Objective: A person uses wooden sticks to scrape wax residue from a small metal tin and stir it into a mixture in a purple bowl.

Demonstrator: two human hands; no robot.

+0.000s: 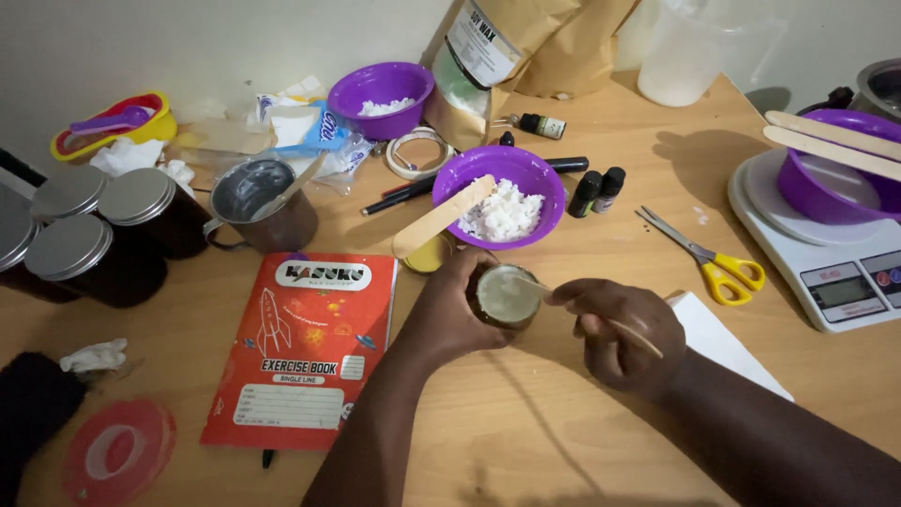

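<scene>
My left hand (pixel 449 314) is wrapped around a small dark glass jar (pixel 504 296) filled with pale wax, standing on the wooden table (pixel 526 422). My right hand (pixel 621 330) pinches a thin wooden stick (pixel 631 336) whose tip reaches over the jar's mouth. Just behind the jar sits a purple bowl (pixel 497 197) holding white wax flakes, with a flat wooden stirrer (pixel 441 216) resting on its rim.
A red exercise book (pixel 305 347) lies left of the jar. Lidded dark jars (pixel 103 235), a metal cup (pixel 258 202), another purple bowl (pixel 380 94), wax bags (pixel 488 56), small dark bottles (pixel 598 191), yellow-handled scissors (pixel 713 258) and a scale (pixel 826 263) with a purple bowl surround it.
</scene>
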